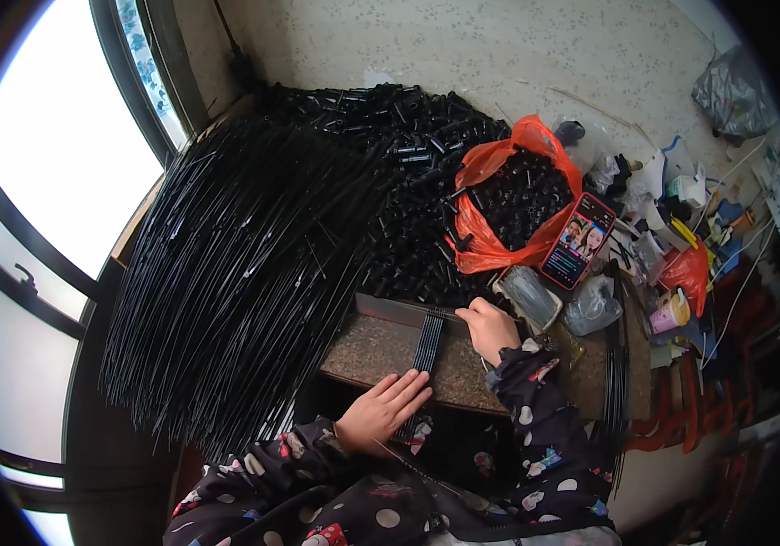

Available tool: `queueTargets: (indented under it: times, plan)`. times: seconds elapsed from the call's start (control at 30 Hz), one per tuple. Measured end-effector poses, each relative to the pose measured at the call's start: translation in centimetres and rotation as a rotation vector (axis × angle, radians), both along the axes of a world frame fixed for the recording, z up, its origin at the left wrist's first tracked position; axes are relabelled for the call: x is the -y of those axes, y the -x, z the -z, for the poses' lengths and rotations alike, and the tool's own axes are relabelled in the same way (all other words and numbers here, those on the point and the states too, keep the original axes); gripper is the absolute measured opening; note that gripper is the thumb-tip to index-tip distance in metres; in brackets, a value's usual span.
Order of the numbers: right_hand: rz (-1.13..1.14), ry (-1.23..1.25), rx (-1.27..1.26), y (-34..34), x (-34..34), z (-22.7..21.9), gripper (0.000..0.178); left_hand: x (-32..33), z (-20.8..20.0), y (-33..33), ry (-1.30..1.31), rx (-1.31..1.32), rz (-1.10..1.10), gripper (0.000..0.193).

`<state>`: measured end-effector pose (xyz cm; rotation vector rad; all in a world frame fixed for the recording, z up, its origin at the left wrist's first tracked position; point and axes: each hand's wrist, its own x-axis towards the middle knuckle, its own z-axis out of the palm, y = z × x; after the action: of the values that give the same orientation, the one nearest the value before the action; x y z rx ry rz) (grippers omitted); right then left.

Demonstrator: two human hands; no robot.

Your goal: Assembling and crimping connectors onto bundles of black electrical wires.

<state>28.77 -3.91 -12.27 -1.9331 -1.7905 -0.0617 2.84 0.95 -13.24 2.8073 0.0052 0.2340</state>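
Note:
A row of thin black rods (427, 343) lies side by side on the brown work surface (367, 350), reaching past its near edge. Across their near part rests my left hand (383, 411), fingers stretched out flat. My right hand (490, 329) is closed just right of the rods' far ends. Its fingertips are pinched together; what they hold, if anything, is too small to make out. Behind the rods a low, dark metal strip (390, 309) stands along the surface. Beyond it spreads a heap of small black tubular pieces (412, 218).
At left lies a large pile of long black rods (226, 273). A red plastic bag (485, 246) holds more small black pieces. Near it are a phone (579, 241), a clear box of thin pins (528, 298) and a clear bag (593, 307). Clutter and a cup (671, 311) crowd the right.

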Motion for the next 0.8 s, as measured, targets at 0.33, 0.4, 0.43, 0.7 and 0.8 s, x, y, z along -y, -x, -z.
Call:
queueTargets:
  times: [0.33,0.4,0.43,0.7,0.8]
  plan:
    - [0.038,0.066,-0.101,0.4,-0.5,-0.1,0.017,-0.4,-0.9,0.1,0.073,-0.036,0.017,0.077]
    - [0.053,0.071,-0.095,0.8,-0.8,-0.3,0.017,-0.6,-1.0,0.2,0.079,-0.084,0.033,0.081]
    - [0.049,0.073,-0.096,0.8,-0.9,-0.2,0.017,-0.6,-0.9,0.1,0.081,-0.084,0.029,0.081]
    - [-0.035,-0.012,0.144,-0.4,-1.6,-1.3,0.008,-0.9,-0.8,-0.1,0.032,-0.095,0.065,0.083]
    - [-0.100,-0.075,0.366,-2.3,0.3,-1.8,0.007,-0.9,-0.7,0.2,0.043,-0.088,0.061,0.081]
